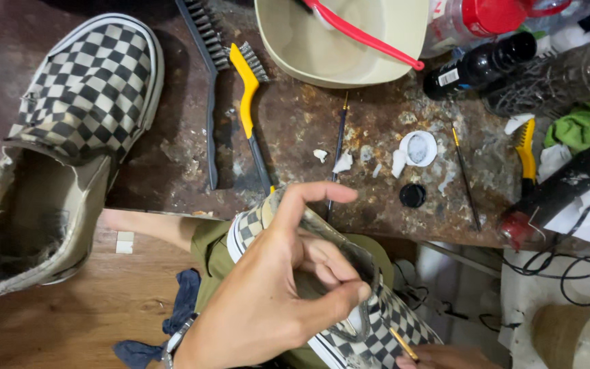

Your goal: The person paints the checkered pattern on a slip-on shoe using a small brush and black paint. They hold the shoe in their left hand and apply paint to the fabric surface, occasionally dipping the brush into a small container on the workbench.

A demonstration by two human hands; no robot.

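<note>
My left hand (274,294) grips a black-and-white checkered slip-on shoe (377,328) over my lap, thumb on the collar rim and fingers curled into the opening. A watch sits on that wrist. Only a sliver of my right hand (445,357) shows at the bottom edge. It holds a thin brush with a golden ferrule (402,344) against the shoe's checkered side. The matching second shoe (69,137) lies on the rusty worktable (295,130) at the left, its opening toward me and its lining worn.
On the table lie a long black brush (209,89), a yellow-handled wire brush (246,89), a cream basin (336,48) with a red-handled tool, dark bottles (479,65), two thin paintbrushes (466,178), a white cap (418,147), a black cap (412,195) and a green cloth (585,123). Cables trail at the lower right.
</note>
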